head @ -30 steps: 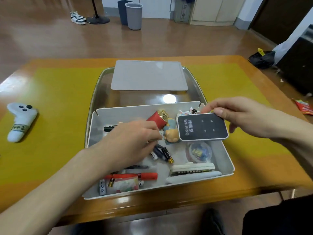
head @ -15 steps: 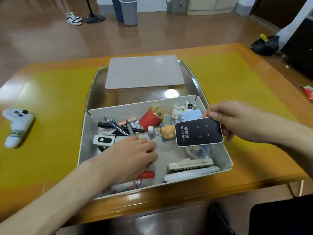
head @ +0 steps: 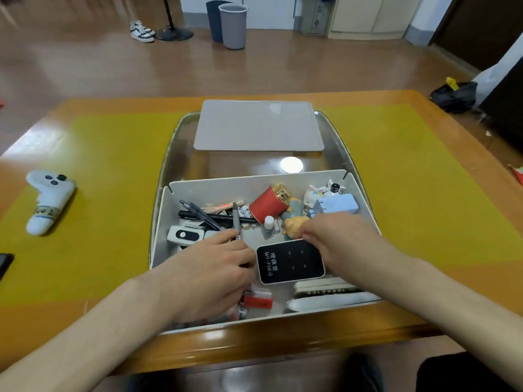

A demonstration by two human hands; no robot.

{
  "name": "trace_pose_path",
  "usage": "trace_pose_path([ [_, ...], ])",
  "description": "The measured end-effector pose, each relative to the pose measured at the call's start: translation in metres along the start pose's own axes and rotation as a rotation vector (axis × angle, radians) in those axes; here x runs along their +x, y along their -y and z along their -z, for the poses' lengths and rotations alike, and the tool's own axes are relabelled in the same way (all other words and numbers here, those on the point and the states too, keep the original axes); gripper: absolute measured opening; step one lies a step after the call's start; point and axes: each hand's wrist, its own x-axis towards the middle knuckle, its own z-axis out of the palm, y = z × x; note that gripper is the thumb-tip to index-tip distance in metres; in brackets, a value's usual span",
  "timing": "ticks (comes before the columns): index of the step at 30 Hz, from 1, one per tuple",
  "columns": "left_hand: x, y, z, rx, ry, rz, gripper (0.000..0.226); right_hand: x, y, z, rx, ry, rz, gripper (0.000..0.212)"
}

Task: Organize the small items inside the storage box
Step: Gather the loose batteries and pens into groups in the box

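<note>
The white storage box (head: 363,199) sits at the near end of a clear tray (head: 169,142). Inside lie pens (head: 215,217), a red can (head: 270,205), small figurines (head: 317,193), a blue block (head: 336,204), a white and black gadget (head: 185,235), a red piece (head: 257,300) and a white comb-like item (head: 325,287). My right hand (head: 348,239) pinches the far right edge of a black Wi-Fi device (head: 290,261), which is low in the box. My left hand (head: 212,273) lies knuckles up over the front-left items, fingers curled beside a grey pen (head: 235,219). What it holds is hidden.
The grey box lid (head: 257,125) lies at the far end of the tray. A white game controller (head: 46,200) rests on the yellow mat (head: 99,193) to the left. A dark object (head: 4,264) shows at the left edge. Bins stand on the floor beyond the table.
My right hand has brought the Wi-Fi device down and left into the box. My left hand has slid from the box's middle toward its front left.
</note>
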Motion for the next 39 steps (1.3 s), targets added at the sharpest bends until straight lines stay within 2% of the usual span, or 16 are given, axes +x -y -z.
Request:
trace_pose_path([
  [3, 0.003, 0.0, -0.002, -0.038, -0.039, 0.004, 0.037, -0.005, 0.0, 0.0, -0.049, -0.074, 0.061, 0.02],
  [7, 0.013, -0.002, -0.004, -0.113, -0.134, 0.062, 0.026, -0.012, -0.013, 0.007, -0.113, -0.091, 0.079, 0.023],
  [11, 0.028, -0.006, -0.018, -0.009, -0.12, 0.106, 0.057, -0.014, -0.023, 0.006, -0.125, -0.036, 0.081, 0.03],
  [16, 0.043, -0.008, -0.018, 0.013, -0.141, 0.104, 0.046, -0.021, -0.033, 0.0, -0.112, -0.054, 0.178, 0.025],
  [20, 0.051, -0.01, -0.016, -0.027, -0.148, 0.089, 0.041, -0.028, -0.042, 0.005, -0.085, -0.111, 0.204, 0.029],
  [27, 0.047, -0.01, -0.018, -0.055, -0.17, 0.061, 0.048, -0.023, -0.037, 0.012, -0.062, -0.179, 0.211, 0.033],
  [32, 0.035, 0.004, 0.006, -0.069, -0.159, 0.059, 0.042, -0.007, -0.026, 0.022, -0.031, -0.276, 0.214, 0.023],
  [36, 0.009, 0.044, 0.034, -0.12, -0.208, 0.23, 0.031, 0.017, -0.018, 0.025, -0.003, -0.33, 0.187, 0.026],
  [39, -0.002, 0.058, 0.029, -0.074, -0.075, 0.336, 0.034, 0.037, -0.01, 0.022, -0.03, -0.257, 0.166, 0.032],
])
